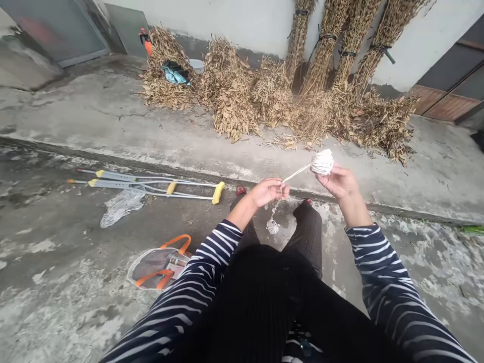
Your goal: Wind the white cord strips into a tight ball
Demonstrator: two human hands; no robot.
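A wound ball of white cord [322,162] is gripped in the fingers of my right hand [341,182], held up in front of me. From it a length of cord [297,173] runs taut down to my left hand [269,192], whose fingers are pinched around it. Below the left hand the cord hangs to a small loose tangle of white cord [273,226] between my legs, low near the ground.
A pair of crutches [159,187] lies left on the concrete beside a crumpled clear plastic bag [123,205]. Nearer stands a mesh bag with orange handles [159,267]. Ahead, a low step edge [181,170] crosses the ground; dried plant bundles [242,91] line the wall.
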